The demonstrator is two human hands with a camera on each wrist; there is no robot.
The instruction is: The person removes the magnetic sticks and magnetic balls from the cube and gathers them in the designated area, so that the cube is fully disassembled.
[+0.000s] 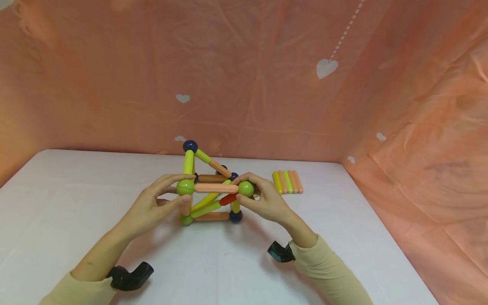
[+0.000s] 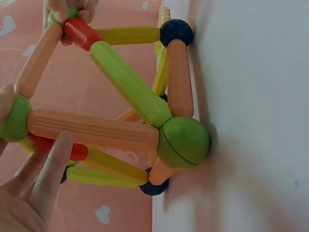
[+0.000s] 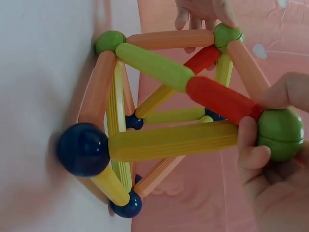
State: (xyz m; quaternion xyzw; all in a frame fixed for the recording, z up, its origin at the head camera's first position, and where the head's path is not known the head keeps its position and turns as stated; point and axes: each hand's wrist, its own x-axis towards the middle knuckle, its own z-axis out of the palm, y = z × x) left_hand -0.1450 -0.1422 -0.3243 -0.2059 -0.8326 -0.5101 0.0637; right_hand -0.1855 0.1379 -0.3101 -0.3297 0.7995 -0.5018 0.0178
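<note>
Green ball (image 2: 184,143), ribbed peach rod (image 2: 94,129).

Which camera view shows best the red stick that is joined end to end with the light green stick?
The right wrist view: there the red stick appears large and nearly whole. In the head view it is small, and the right hand hides one end. The left wrist view shows it shortened, near the top edge.

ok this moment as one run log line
left hand: holds upper left green ball | right hand: holds upper right green ball | peach rod: between them | loose rods: on table at right
</note>
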